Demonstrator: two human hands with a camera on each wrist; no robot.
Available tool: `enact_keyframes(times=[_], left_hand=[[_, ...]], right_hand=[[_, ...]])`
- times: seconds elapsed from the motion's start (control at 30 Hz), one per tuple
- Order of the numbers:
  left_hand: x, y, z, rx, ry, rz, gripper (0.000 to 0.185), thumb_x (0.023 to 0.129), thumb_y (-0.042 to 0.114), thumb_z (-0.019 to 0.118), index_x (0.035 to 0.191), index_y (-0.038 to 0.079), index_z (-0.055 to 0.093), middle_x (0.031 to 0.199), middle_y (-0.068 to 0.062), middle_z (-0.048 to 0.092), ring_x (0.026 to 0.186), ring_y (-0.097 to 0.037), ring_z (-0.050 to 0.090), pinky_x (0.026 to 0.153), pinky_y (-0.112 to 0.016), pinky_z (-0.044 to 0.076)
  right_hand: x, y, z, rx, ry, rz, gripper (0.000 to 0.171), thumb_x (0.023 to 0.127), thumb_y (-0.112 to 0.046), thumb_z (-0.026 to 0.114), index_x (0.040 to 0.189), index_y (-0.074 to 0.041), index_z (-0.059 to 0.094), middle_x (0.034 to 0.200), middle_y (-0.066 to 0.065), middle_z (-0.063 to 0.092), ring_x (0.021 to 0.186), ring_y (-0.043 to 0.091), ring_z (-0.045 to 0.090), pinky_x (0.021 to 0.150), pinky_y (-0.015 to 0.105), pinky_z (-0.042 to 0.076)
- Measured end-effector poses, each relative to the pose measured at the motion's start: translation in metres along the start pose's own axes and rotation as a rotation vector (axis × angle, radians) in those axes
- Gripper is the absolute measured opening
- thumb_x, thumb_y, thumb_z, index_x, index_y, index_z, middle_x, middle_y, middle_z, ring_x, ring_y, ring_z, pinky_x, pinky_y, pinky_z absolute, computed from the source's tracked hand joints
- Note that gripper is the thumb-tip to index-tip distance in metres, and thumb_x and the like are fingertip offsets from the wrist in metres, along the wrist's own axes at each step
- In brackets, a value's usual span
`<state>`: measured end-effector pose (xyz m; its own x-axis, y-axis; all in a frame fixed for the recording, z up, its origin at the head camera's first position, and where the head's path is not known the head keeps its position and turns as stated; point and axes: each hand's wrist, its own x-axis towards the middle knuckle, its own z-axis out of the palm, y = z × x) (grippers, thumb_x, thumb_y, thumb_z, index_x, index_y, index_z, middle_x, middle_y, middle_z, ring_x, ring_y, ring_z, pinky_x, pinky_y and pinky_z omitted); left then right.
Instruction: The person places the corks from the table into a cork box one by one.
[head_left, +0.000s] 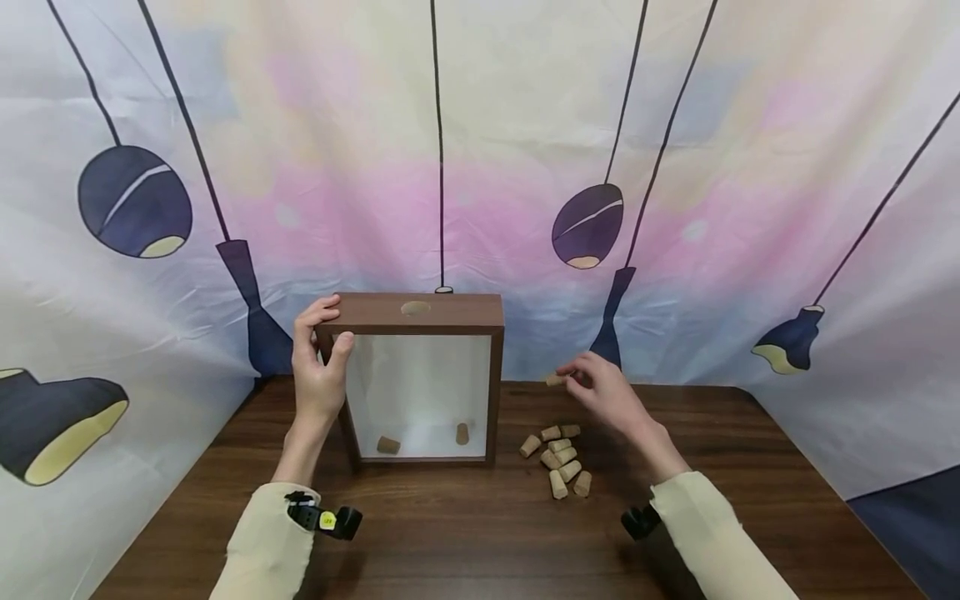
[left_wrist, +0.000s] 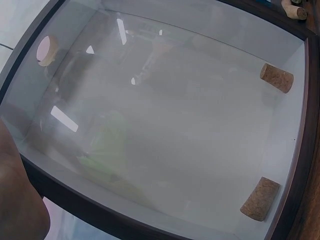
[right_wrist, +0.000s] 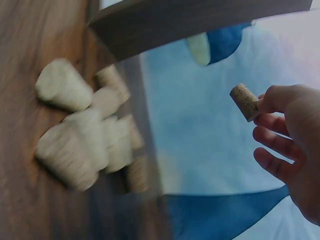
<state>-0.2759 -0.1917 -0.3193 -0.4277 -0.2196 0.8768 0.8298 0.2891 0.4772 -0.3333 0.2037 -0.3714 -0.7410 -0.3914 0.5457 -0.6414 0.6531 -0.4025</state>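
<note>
A brown wooden shadow box [head_left: 497, 392] with a clear front stands upright on the table, a round hole [head_left: 416, 308] in its top. Two corks lie inside at the bottom: one cork [head_left: 388, 445] on the left, another cork [head_left: 462, 433] on the right. My left hand [head_left: 318, 375] grips the box's upper left corner, thumb on the front and fingers over the top. Right of the box, my right hand [head_left: 600, 390] pinches a cork [right_wrist: 244, 102] between thumb and finger, above the table. Below it lies a loose pile of several corks [head_left: 559, 458].
The dark wooden table [head_left: 442, 533] reaches back to a hanging cloth [head_left: 495, 167] printed with lamps, close behind the box. Cloth also hangs at both sides. A dark camera [head_left: 348, 522] is strapped at the left wrist, another camera [head_left: 640, 522] at the right.
</note>
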Motion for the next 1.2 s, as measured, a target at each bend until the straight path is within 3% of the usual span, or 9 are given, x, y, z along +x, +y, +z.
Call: enact_keyframes(times=[0.13, 0.67, 1.2], left_hand=[[0.0, 0.001, 0.0, -0.001, 0.0, -0.006, 0.033, 0.092, 0.0, 0.055, 0.119, -0.017, 0.047, 0.139, -0.031, 0.047, 0.134, -0.019, 0.046, 0.088, -0.025, 0.034], [-0.001, -0.001, 0.0, -0.014, 0.005, -0.002, 0.034, 0.09, -0.002, 0.056, 0.118, -0.019, 0.047, 0.138, -0.033, 0.046, 0.135, -0.023, 0.045, 0.094, -0.027, 0.035], [-0.001, -0.003, 0.0, -0.013, 0.002, 0.005, 0.033, 0.091, -0.003, 0.056, 0.119, -0.019, 0.046, 0.138, -0.033, 0.046, 0.134, -0.02, 0.046, 0.082, -0.024, 0.033]], right_hand=[[0.009, -0.014, -0.011, -0.017, 0.044, -0.07, 0.016, 0.095, -0.009, 0.064, 0.107, -0.011, 0.074, 0.103, 0.004, 0.066, 0.078, 0.012, 0.059, 0.066, 0.03, 0.05], [0.043, -0.064, -0.047, -0.03, 0.131, -0.228, 0.018, 0.093, -0.005, 0.064, 0.107, -0.009, 0.074, 0.108, 0.007, 0.067, 0.085, 0.017, 0.061, 0.066, 0.036, 0.052], [0.069, -0.106, -0.067, -0.013, 0.18, -0.328, 0.017, 0.092, -0.005, 0.065, 0.107, -0.008, 0.073, 0.106, 0.006, 0.067, 0.086, 0.017, 0.062, 0.069, 0.036, 0.051]])
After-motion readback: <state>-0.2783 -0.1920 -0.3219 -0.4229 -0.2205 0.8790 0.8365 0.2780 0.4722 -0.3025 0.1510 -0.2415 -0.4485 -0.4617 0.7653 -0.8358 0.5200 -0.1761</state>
